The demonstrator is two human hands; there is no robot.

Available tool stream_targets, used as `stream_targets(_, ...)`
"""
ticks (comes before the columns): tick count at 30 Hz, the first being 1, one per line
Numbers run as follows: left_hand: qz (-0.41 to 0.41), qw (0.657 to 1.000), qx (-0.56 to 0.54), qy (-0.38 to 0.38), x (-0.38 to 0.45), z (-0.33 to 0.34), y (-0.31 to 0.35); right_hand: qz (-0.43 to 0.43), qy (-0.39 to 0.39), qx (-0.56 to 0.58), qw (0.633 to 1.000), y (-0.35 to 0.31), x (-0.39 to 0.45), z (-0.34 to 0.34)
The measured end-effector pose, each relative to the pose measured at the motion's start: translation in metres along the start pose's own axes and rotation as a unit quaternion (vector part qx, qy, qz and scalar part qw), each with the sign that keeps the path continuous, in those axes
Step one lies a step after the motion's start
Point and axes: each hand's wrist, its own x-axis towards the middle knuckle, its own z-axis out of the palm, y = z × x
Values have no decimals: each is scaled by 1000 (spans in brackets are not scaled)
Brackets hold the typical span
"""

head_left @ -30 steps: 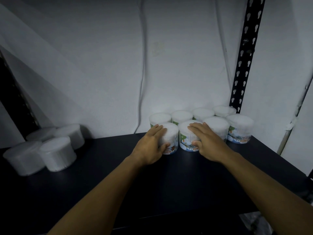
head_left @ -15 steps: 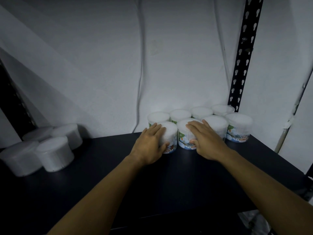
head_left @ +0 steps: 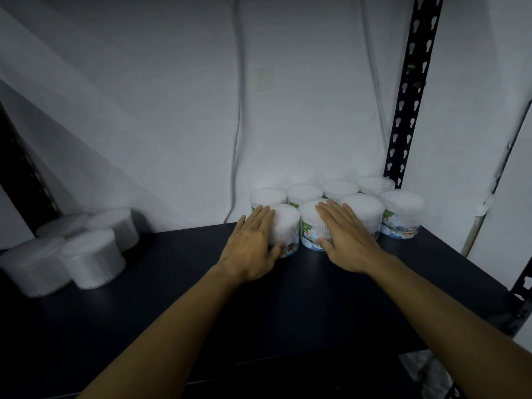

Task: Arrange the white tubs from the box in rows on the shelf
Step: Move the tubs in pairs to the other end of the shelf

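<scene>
Several white tubs stand in two rows at the back right of the dark shelf (head_left: 259,306). My left hand (head_left: 252,243) lies with flat fingers against the front-left tub (head_left: 286,223), thumb at its base. My right hand (head_left: 345,234) rests flat, fingers spread, on the tub beside it (head_left: 309,223), covering most of its front. Further right in the front row are two more tubs, the last one (head_left: 401,213) showing a printed label. The back row (head_left: 305,192) stands against the wall, partly hidden.
A loose cluster of white tubs (head_left: 92,257) sits at the shelf's left end. A black perforated upright (head_left: 408,90) rises at the back right, another (head_left: 521,300) at the front right corner. A white wall closes the back. The box is not in view.
Both hands have stayed on the two front-left tubs; their fingers have flattened and spread a little. The view has shifted slightly.
</scene>
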Motion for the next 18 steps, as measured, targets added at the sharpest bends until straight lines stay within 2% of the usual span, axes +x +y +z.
stream_targets(12, -34, 999, -14, 39, -49, -25, -30, -15, 66, 25, 997, -54, 6, 1)
stream_targets(18, -96, 994, 21, 47, -94, -66, -92, -69, 79, 75, 992, -120, 33, 6)
